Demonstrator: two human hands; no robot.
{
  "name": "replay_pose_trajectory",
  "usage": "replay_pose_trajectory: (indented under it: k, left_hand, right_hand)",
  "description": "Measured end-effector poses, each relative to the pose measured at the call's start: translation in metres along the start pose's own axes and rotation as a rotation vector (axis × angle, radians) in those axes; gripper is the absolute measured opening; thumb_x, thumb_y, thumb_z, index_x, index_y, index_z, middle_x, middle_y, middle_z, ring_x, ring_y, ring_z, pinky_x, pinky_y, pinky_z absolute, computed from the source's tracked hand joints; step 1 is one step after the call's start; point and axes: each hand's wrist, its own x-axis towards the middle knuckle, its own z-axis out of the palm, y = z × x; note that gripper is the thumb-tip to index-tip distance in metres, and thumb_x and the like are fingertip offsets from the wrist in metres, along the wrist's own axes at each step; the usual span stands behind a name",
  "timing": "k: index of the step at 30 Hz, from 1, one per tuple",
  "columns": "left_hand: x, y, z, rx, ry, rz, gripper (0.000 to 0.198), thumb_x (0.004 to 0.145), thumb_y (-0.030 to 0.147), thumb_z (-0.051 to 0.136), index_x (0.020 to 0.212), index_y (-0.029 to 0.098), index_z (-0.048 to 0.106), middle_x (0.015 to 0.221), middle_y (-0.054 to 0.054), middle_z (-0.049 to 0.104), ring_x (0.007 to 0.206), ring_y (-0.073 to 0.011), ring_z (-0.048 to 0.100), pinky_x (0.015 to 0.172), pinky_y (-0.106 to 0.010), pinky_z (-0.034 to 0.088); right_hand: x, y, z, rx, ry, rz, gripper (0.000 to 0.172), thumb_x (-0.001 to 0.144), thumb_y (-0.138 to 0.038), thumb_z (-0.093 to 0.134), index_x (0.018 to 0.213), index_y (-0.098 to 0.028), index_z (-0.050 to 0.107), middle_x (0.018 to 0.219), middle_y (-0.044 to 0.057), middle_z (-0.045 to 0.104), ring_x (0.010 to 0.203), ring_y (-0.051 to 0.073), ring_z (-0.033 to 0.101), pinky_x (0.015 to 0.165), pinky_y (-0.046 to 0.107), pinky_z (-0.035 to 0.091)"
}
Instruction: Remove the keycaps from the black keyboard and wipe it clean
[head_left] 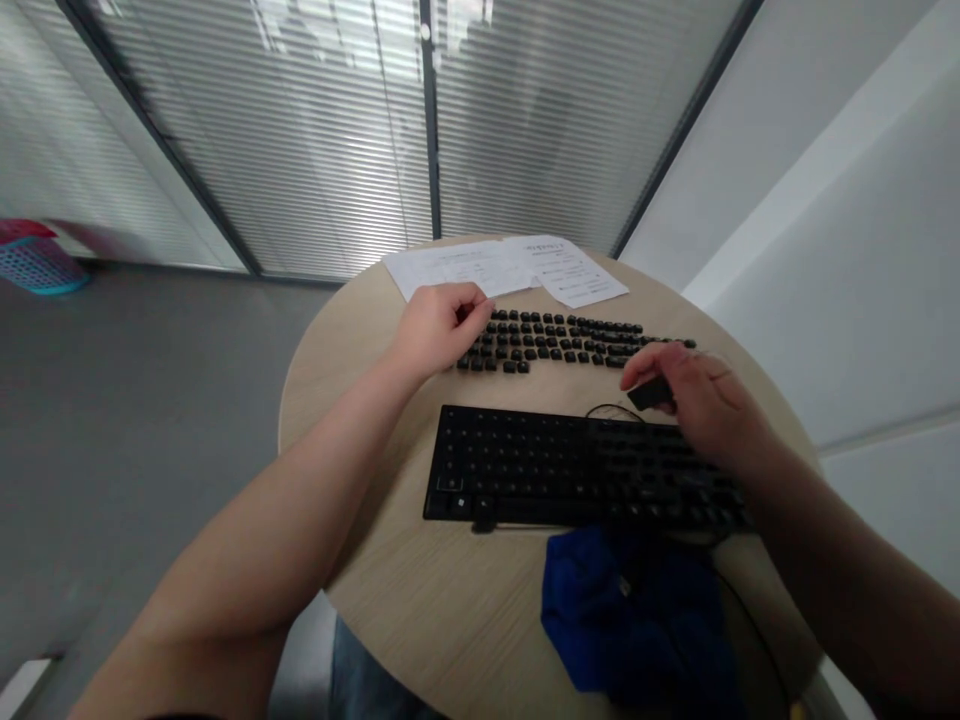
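Note:
My left hand (442, 325) is closed, thumb and forefinger pinched together at the left end of the rows of loose black keycaps (551, 340). Whatever is between those fingertips, if anything, is too small to make out. In my right hand (697, 395) is a small dark block-shaped object (650, 393), its exact kind unclear. That hand hangs over the upper right part of a black keyboard (517, 465). Many key positions on the keyboard look bare, while a few keys, one with a Windows mark, sit at its lower left.
Printed paper sheets (480, 265) lie at the far side of the round wooden table (420, 590). A blue cloth (592, 610) is bunched below the keyboard, near a thin black cable (754, 620). Blinds, a wall and a blue basket (45, 268) are beyond the table.

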Motion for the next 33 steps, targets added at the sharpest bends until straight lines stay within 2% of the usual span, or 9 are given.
replay_pose_trajectory:
  k: [4, 8, 12, 14, 16, 21, 24, 27, 33]
  left_hand:
    - [-0.003, 0.004, 0.003, 0.086, -0.072, 0.067, 0.027, 0.098, 0.033, 0.055, 0.08, 0.019, 0.069, 0.072, -0.002, 0.067, 0.067, -0.0156, 0.057, 0.066, -0.031, 0.039]
    - [0.0, 0.022, 0.009, 0.116, -0.192, 0.018, 0.03, 0.1, 0.031, 0.053, 0.081, 0.018, 0.071, 0.073, -0.003, 0.07, 0.066, -0.0153, 0.058, 0.065, -0.03, 0.04]
    - [0.005, 0.045, 0.015, 0.151, -0.686, 0.094, 0.02, 0.095, 0.03, 0.062, 0.083, 0.022, 0.076, 0.077, 0.0, 0.073, 0.066, -0.0148, 0.06, 0.065, -0.029, 0.04]
    - [0.003, 0.054, 0.017, 0.196, -0.834, 0.137, 0.016, 0.093, 0.031, 0.065, 0.087, 0.023, 0.078, 0.08, 0.0, 0.075, 0.069, -0.0156, 0.062, 0.068, -0.03, 0.041]
    - [-0.004, 0.059, 0.02, 0.237, -0.846, 0.133, 0.019, 0.096, 0.031, 0.064, 0.09, 0.022, 0.078, 0.085, -0.002, 0.077, 0.074, -0.0172, 0.065, 0.071, -0.03, 0.042]
    - [-0.027, 0.054, 0.03, 0.25, -0.744, 0.042, 0.028, 0.102, 0.034, 0.056, 0.1, 0.019, 0.079, 0.097, -0.007, 0.079, 0.085, -0.0202, 0.068, 0.076, -0.031, 0.046]
    - [-0.033, 0.045, 0.034, 0.269, -0.684, 0.012, 0.029, 0.102, 0.037, 0.057, 0.099, 0.019, 0.079, 0.095, -0.007, 0.079, 0.083, -0.0203, 0.067, 0.075, -0.032, 0.045]
    - [-0.033, 0.037, 0.036, 0.22, -0.701, 0.045, 0.029, 0.103, 0.035, 0.056, 0.097, 0.018, 0.079, 0.093, -0.007, 0.079, 0.083, -0.0196, 0.068, 0.077, -0.031, 0.046]
    - [-0.035, 0.032, 0.038, 0.16, -0.716, 0.119, 0.028, 0.104, 0.034, 0.056, 0.095, 0.019, 0.079, 0.092, -0.006, 0.078, 0.083, -0.0191, 0.068, 0.077, -0.031, 0.046]
  right_hand:
    - [-0.025, -0.007, 0.001, 0.098, -0.199, 0.089, 0.053, 0.103, -0.061, 0.052, 0.067, -0.023, 0.058, 0.057, -0.001, 0.055, 0.053, 0.015, 0.054, 0.05, 0.027, 0.041]
    - [-0.034, -0.002, -0.001, 0.299, -0.504, 0.226, 0.032, 0.097, -0.052, 0.063, 0.086, -0.023, 0.058, 0.067, -0.001, 0.064, 0.057, 0.014, 0.06, 0.053, 0.025, 0.046]
    - [-0.038, 0.006, -0.002, 0.4, -0.671, 0.239, 0.027, 0.097, -0.047, 0.064, 0.105, -0.022, 0.058, 0.081, 0.002, 0.071, 0.062, 0.014, 0.062, 0.057, 0.025, 0.049]
    - [-0.04, 0.007, -0.002, 0.371, -0.665, 0.176, 0.024, 0.102, -0.044, 0.058, 0.108, -0.021, 0.06, 0.081, 0.002, 0.071, 0.063, 0.014, 0.061, 0.056, 0.025, 0.047]
    - [-0.042, 0.007, -0.001, 0.294, -0.628, 0.08, 0.021, 0.104, -0.039, 0.053, 0.106, -0.021, 0.064, 0.08, 0.002, 0.069, 0.066, 0.015, 0.062, 0.058, 0.025, 0.047]
    - [-0.041, 0.002, 0.001, 0.111, -0.543, -0.118, 0.018, 0.104, -0.029, 0.052, 0.095, -0.021, 0.066, 0.075, 0.0, 0.066, 0.065, 0.014, 0.061, 0.06, 0.024, 0.046]
    - [-0.041, 0.004, 0.003, 0.103, -0.532, -0.133, 0.019, 0.105, -0.031, 0.053, 0.096, -0.021, 0.067, 0.074, -0.001, 0.067, 0.063, 0.013, 0.062, 0.058, 0.023, 0.046]
    - [-0.043, 0.009, 0.006, 0.096, -0.517, -0.117, 0.02, 0.106, -0.033, 0.054, 0.095, -0.022, 0.067, 0.071, -0.002, 0.066, 0.059, 0.013, 0.061, 0.055, 0.023, 0.045]
    - [-0.05, 0.017, 0.012, 0.154, -0.365, -0.114, 0.02, 0.107, -0.034, 0.055, 0.095, -0.023, 0.067, 0.069, -0.001, 0.067, 0.054, 0.014, 0.063, 0.05, 0.022, 0.048]
